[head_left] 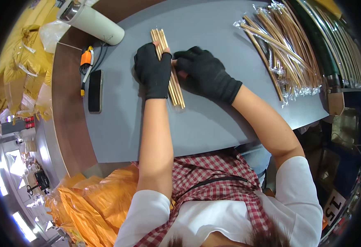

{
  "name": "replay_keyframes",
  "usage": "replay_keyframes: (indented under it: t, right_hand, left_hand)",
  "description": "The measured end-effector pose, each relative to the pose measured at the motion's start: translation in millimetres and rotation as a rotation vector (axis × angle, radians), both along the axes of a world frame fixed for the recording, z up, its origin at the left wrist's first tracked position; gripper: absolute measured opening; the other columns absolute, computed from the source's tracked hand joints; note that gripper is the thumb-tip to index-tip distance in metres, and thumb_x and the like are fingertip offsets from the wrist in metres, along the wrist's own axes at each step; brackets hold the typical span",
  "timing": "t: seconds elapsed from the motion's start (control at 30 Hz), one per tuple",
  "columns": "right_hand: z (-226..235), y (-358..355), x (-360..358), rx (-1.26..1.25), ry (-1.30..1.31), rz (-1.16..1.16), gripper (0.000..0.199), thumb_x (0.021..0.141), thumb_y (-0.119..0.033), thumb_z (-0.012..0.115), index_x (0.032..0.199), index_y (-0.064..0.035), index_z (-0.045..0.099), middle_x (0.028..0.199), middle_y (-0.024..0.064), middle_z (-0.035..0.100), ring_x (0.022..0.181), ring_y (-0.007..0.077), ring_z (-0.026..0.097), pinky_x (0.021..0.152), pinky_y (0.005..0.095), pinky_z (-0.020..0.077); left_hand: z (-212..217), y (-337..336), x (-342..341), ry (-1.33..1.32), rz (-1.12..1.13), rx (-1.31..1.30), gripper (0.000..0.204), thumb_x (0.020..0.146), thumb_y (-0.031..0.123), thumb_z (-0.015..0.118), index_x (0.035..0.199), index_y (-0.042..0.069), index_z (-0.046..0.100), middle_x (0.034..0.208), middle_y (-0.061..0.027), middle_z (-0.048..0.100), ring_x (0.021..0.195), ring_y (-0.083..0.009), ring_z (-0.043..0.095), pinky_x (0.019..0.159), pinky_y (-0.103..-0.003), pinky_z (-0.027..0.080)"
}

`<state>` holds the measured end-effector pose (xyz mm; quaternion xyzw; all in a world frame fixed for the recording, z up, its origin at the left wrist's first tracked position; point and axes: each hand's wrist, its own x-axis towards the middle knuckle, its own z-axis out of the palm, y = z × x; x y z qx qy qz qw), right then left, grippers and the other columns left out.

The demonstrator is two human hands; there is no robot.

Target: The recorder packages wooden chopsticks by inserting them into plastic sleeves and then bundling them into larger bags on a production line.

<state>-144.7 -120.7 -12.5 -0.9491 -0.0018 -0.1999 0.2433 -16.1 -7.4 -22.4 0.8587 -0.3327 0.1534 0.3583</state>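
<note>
A small bundle of light wooden sticks, like chopsticks [178, 94], lies slantwise on the grey table mat [118, 136]. My left hand [152, 72], in a black fingerless glove, closes over its upper middle part, with bare fingertips against the wood. From the other side my right hand [207, 74], gloved the same way, comes up beside the bundle. Its fingers are curled, and its thumb tip is next to the sticks; whatever lies inside that curl is hidden. Both ends of the bundle stick out past my left hand.
At right lies a heap of plastic-wrapped sticks [287, 53]. A pale tumbler [100, 26], an orange-tied cable [86, 59] and a dark phone [95, 91] are at left. Yellow bags [24, 70] are piled beyond the brown table edge [71, 107]; an orange bag [94, 201] sits below.
</note>
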Motion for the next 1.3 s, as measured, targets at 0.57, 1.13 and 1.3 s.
replay_keyframes:
  t: [0.57,1.13,1.3]
  right_hand:
    - [37,-38,-7,-0.428,-0.045,-0.517,0.029,0.072,-0.015,0.073,0.097,-0.0112,0.059,0.083,0.0074,0.063,0.084,0.0287,0.064,0.069,0.0411,0.0494]
    - [53,-6,25,0.101,-0.025,-0.081,0.03,0.084,-0.014,0.068,0.108,-0.0036,0.054,0.093,0.0133,0.061,0.079,0.0292,0.064,0.073,0.0392,0.0512]
    - [48,-44,4,0.998,0.415,0.198,0.024,0.087,-0.022,0.07,0.098,-0.0027,0.062,0.084,0.001,0.062,0.076,0.0088,0.056,0.069,0.0245,0.0455]
  left_hand:
    - [6,0,2,0.028,-0.063,0.029,0.023,0.086,0.02,0.066,0.105,0.008,0.068,0.107,-0.0086,0.063,0.106,-0.0269,0.057,0.094,-0.038,0.045]
    - [33,2,-9,1.039,-0.354,-0.801,0.027,0.092,0.024,0.066,0.103,0.001,0.071,0.091,-0.0008,0.066,0.083,-0.0072,0.057,0.074,-0.023,0.044]
    - [35,11,2,1.151,-0.386,-1.063,0.033,0.092,0.028,0.067,0.106,-0.002,0.069,0.097,-0.0042,0.067,0.089,-0.0114,0.061,0.081,-0.026,0.048]
